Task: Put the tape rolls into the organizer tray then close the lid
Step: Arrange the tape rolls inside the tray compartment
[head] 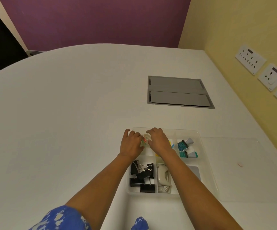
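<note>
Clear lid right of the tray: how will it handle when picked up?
The clear lid looks thin and lies flat on the table, so probably light, slightly flexible and hard to get fingers under. Its smooth surface may be slippery.

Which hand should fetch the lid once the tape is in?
Probably the right hand. The clear lid lies flat on the table right of the tray, on that hand's side. The left hand would have to cross over the tray.
</note>
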{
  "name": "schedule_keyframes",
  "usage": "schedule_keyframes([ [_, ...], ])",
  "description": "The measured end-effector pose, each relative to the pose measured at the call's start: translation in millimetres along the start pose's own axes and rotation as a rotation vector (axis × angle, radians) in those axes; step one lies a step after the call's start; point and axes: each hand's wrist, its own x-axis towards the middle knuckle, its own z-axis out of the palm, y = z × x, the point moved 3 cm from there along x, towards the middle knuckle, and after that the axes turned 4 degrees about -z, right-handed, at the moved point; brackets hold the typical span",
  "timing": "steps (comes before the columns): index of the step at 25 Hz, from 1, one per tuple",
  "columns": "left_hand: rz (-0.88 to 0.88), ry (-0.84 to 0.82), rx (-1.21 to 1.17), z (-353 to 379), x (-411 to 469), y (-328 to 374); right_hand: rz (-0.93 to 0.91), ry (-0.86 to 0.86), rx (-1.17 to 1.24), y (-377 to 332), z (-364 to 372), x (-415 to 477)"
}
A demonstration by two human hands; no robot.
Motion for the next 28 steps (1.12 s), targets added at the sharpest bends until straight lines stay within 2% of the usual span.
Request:
schedule_keyframes([
  [15, -0.084, -0.177, 0.133, 5.3, 0.4, -8.6, -0.146, -0.109, -0.21, -1.4, 4.7, 8.0],
  [28, -0.059, -0.204, 0.133, 7.0, 3.9, -7.6, -0.138, -0.063, -0.239, -4.4, -0.1, 5.6],
])
